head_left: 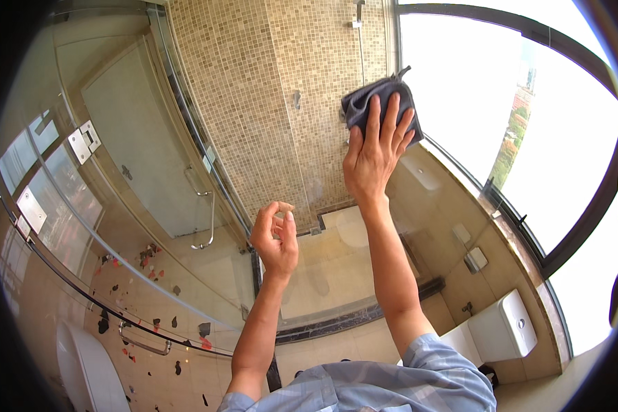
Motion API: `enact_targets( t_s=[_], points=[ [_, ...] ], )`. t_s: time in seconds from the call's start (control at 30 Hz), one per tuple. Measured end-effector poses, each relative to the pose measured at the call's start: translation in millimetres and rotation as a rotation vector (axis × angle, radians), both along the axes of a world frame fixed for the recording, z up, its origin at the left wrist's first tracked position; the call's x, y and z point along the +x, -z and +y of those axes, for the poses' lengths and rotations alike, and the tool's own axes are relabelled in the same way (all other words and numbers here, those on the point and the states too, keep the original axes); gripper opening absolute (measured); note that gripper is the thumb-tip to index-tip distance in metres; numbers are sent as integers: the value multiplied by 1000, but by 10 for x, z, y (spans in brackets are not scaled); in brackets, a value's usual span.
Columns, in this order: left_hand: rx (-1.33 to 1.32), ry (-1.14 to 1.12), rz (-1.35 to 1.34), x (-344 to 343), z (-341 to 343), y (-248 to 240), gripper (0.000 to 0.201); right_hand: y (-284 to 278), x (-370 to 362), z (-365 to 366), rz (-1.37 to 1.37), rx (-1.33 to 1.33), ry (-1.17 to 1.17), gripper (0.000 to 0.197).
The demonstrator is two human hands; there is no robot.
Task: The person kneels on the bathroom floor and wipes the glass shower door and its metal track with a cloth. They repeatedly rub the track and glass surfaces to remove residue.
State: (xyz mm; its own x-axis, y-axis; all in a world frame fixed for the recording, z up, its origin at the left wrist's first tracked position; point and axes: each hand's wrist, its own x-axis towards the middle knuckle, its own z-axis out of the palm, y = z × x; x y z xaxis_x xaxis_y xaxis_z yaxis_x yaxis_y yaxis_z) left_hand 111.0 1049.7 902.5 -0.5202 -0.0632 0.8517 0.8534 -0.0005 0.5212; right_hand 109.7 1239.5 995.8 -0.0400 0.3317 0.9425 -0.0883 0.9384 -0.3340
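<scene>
Up against a clear glass panel, my right hand (374,154) presses a folded dark grey cloth (383,103), its fingers spread over the fabric. One corner of the cloth sticks out at the top, near the window frame. My left hand (276,240) is raised lower and to the left, in front of the glass. Its fingers are loosely curled, with a gap between them and the thumb, and nothing shows in it. Whether its fingertips touch the glass I cannot tell. Beyond the panel stands a wall of small brown and beige tiles (240,89).
A glass door with a curved metal handle (209,220) and metal hinges (84,142) is on the left. The dark-framed window (474,82) fills the right, above a stone sill. A white toilet (505,329) stands lower right, a white tub (86,371) lower left.
</scene>
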Motion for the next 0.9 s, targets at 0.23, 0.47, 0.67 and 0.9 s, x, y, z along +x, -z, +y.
enact_targets(
  t_s=[0.23,0.47,0.67,0.9],
  points=[
    [-59,36,-8,91,35,110,26,1480,95,-574,-162,28,-159,49],
    [-143,-31,126,250,-7,336,21,2595,-19,-945,-421,443,-369,48],
    [-172,-152,82,443,-411,448,14,1161,-145,-1179,-154,353,-304,50],
    [-105,-338,-87,482,-708,755,17,1745,-233,-1849,-342,625,-402,56]
  ],
)
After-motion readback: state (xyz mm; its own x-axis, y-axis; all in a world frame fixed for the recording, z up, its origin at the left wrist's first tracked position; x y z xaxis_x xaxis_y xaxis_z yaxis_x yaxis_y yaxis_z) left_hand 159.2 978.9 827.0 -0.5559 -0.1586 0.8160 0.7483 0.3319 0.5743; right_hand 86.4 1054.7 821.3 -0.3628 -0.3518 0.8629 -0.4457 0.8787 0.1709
